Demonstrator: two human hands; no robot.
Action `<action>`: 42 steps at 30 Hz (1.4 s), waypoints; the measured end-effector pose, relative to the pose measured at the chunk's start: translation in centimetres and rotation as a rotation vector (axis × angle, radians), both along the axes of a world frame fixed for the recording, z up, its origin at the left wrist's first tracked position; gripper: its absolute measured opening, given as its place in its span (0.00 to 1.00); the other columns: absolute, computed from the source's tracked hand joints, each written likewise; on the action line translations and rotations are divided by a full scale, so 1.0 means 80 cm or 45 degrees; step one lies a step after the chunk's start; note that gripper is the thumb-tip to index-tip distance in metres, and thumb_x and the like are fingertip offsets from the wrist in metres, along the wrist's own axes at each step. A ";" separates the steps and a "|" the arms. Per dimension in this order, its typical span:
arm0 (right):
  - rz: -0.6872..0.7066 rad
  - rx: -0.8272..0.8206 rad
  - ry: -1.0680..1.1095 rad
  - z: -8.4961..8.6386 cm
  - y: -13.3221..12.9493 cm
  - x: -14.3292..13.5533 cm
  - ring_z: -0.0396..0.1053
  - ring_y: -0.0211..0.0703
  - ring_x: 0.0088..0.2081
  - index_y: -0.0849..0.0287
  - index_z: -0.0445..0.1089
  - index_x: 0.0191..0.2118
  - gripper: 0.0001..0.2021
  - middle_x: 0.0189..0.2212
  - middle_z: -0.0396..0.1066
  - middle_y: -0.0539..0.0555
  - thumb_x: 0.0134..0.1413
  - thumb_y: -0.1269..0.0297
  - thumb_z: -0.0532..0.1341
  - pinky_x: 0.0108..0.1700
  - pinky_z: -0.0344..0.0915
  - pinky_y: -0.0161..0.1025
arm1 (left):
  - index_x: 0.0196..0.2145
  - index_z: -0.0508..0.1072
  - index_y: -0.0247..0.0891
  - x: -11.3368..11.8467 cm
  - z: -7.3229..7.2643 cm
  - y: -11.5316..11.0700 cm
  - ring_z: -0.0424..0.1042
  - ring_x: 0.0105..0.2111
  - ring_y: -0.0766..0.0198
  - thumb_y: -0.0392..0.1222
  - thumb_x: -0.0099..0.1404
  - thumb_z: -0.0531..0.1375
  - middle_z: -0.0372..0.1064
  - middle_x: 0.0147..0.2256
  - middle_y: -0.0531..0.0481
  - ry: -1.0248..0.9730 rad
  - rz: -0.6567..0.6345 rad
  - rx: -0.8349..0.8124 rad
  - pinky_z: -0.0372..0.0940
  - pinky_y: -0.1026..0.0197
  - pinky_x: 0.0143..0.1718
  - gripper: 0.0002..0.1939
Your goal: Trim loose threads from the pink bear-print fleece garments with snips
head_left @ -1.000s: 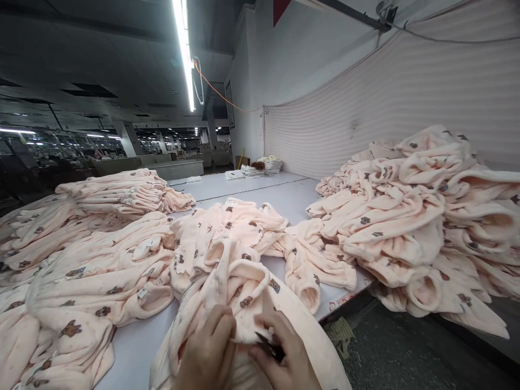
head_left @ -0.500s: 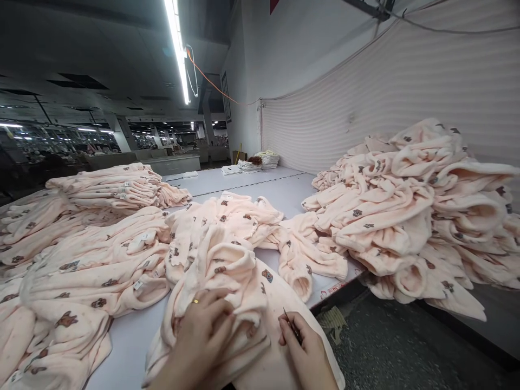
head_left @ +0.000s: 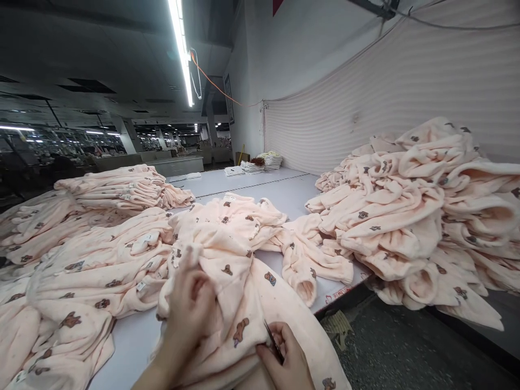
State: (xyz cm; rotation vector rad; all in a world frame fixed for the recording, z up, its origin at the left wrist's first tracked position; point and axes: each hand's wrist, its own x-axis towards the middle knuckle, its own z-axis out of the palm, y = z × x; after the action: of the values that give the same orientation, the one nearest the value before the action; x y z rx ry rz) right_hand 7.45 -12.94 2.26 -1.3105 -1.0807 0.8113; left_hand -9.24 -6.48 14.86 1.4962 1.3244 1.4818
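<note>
Pale-pink garment (head_left: 238, 303) under both hands, spreading from nine to one o'clock of the right hand (head_left: 290, 358), whose fingers are clamped on a slender dark tool (head_left: 275, 343), tip toward eleven o'clock, handle mostly hidden. Left hand (head_left: 193, 298), at ten o'clock from the right, blurred; whether it grips cloth cannot be told. Garment's near edge cut off; fabric plush, softly folded, brown-figured.

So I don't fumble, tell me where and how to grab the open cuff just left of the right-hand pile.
The cuff is probably best pinched at its near rim, from the near side: the round mouth gapes toward you, edge exposed.
</note>
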 end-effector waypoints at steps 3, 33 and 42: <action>0.029 0.058 0.065 0.003 0.002 -0.001 0.65 0.39 0.27 0.57 0.66 0.28 0.04 0.24 0.65 0.47 0.47 0.63 0.60 0.30 0.62 0.32 | 0.33 0.73 0.42 0.019 -0.029 -0.022 0.39 0.64 0.38 0.39 0.48 0.65 0.59 0.60 0.43 0.642 -0.359 0.344 0.31 0.41 0.63 0.12; -0.131 0.209 -0.472 0.061 0.038 -0.005 0.69 0.41 0.28 0.55 0.65 0.32 0.03 0.26 0.69 0.48 0.56 0.64 0.56 0.32 0.63 0.32 | 0.39 0.75 0.37 -0.012 -0.024 0.006 0.71 0.41 0.54 0.48 0.57 0.62 0.76 0.36 0.47 -0.032 -0.769 -0.741 0.65 0.57 0.44 0.14; 0.210 0.225 -0.537 0.071 0.036 0.002 0.71 0.43 0.35 0.54 0.71 0.40 0.09 0.34 0.72 0.51 0.52 0.63 0.61 0.36 0.64 0.33 | 0.30 0.75 0.31 -0.015 -0.027 0.019 0.70 0.24 0.65 0.47 0.56 0.64 0.72 0.23 0.48 -0.537 -0.808 -0.969 0.63 0.65 0.28 0.13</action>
State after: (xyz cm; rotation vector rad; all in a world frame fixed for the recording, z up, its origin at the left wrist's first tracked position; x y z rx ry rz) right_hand 7.62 -10.04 7.90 -1.2833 -1.5741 0.5531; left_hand -10.40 -4.97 12.67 0.8985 0.8738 0.6961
